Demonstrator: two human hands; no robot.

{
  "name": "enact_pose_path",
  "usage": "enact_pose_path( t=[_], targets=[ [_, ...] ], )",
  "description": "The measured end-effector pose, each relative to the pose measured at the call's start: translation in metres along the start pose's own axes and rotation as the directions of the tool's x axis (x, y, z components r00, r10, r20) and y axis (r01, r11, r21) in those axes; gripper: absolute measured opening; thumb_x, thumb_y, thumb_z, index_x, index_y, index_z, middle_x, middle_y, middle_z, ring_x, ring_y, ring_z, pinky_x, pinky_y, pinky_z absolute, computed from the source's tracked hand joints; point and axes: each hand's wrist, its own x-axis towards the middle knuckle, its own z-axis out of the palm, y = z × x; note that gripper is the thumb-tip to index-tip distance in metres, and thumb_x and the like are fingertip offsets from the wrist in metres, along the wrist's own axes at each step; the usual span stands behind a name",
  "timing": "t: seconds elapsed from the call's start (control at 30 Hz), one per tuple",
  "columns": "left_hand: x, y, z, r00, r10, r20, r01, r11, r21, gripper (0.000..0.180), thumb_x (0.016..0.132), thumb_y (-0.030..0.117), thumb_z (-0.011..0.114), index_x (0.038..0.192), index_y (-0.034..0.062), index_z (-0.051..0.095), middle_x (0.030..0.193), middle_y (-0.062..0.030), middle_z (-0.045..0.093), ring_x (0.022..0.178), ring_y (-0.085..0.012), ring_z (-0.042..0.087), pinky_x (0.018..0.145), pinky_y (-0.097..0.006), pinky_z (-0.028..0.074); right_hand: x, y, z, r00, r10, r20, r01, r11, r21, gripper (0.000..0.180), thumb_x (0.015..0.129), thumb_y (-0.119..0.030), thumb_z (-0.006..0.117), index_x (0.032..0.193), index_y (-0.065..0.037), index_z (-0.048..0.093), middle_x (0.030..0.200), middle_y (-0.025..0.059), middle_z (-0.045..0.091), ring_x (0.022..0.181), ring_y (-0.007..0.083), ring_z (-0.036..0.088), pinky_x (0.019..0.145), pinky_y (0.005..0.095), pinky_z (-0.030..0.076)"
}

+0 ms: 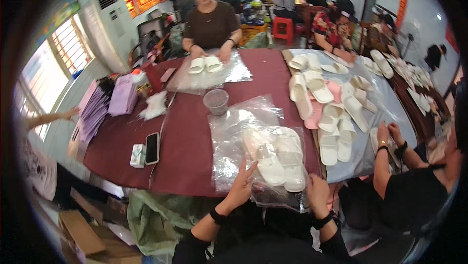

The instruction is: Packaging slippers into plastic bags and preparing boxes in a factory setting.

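A pair of white slippers (280,159) lies inside a clear plastic bag (243,122) on the dark red table (190,142), close to its near edge. My left hand (241,188) rests on the bag's near left part with fingers spread, just left of the slippers. My right hand (317,193) presses the bag's near right corner, fingers curled over the plastic beside the slippers' heels. Both wrists wear black bands.
A clear plastic cup (216,100) stands behind the bag. A black phone (152,148) and small box (138,155) lie at left. Many white and pink slippers (331,112) are heaped at right. A person opposite handles slippers (204,64); another person's hands (390,134) are at right. Purple bags (105,103) are stacked at far left.
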Motion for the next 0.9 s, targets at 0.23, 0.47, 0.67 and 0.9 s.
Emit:
enact_pose_path(
  t=[0.23,0.47,0.67,0.9],
  targets=[
    [-0.018,0.082,-0.053,0.937,0.265,-0.228,-0.274,0.962,-0.009,0.069,0.065,-0.023,0.036,0.126,0.0035,0.053,0.140,-0.0161,0.040,0.117,-0.0238,0.051,0.095,-0.033,0.043,0.035,-0.080,-0.081,0.978,-0.204,-0.035,0.155,0.612,0.775,0.029,0.097,-0.013,0.042,0.123,-0.008,0.054,0.098,0.0069,0.063,0.087,0.0150,0.057,0.079,0.0277,0.046],
    [-0.129,0.182,-0.120,0.701,0.620,-0.352,-0.103,0.577,0.811,0.034,0.081,-0.007,0.042,0.107,-0.0007,0.063,0.104,-0.0153,0.065,0.093,-0.0279,0.063,0.081,-0.033,0.050,0.014,-0.184,-0.029,0.497,-0.838,0.227,-0.272,0.099,0.957,0.029,0.097,-0.018,0.044,0.122,-0.003,0.045,0.129,0.0084,0.045,0.120,0.0154,0.042,0.101,0.0295,0.033],
    [-0.227,0.201,-0.153,0.519,0.635,-0.572,0.182,0.571,0.800,0.034,0.072,-0.010,0.043,0.097,-0.0029,0.064,0.094,-0.0127,0.065,0.091,-0.0247,0.061,0.083,-0.033,0.046,-0.068,-0.306,0.040,0.117,-0.974,0.194,-0.814,0.017,0.580,0.027,0.098,-0.015,0.041,0.123,-0.009,0.038,0.125,0.0071,0.044,0.126,0.0213,0.039,0.106,0.0406,0.032],
    [-0.306,0.134,-0.191,0.470,0.136,-0.872,0.197,0.947,0.254,0.036,0.078,-0.006,0.046,0.111,-0.0014,0.060,0.105,-0.0095,0.062,0.102,-0.0188,0.057,0.089,-0.028,0.043,-0.133,-0.335,0.105,-0.091,-0.935,0.343,-0.995,0.102,0.012,0.025,0.095,-0.016,0.043,0.120,-0.013,0.042,0.134,0.0039,0.040,0.126,0.0311,0.039,0.107,0.0519,0.027]
  ],
)
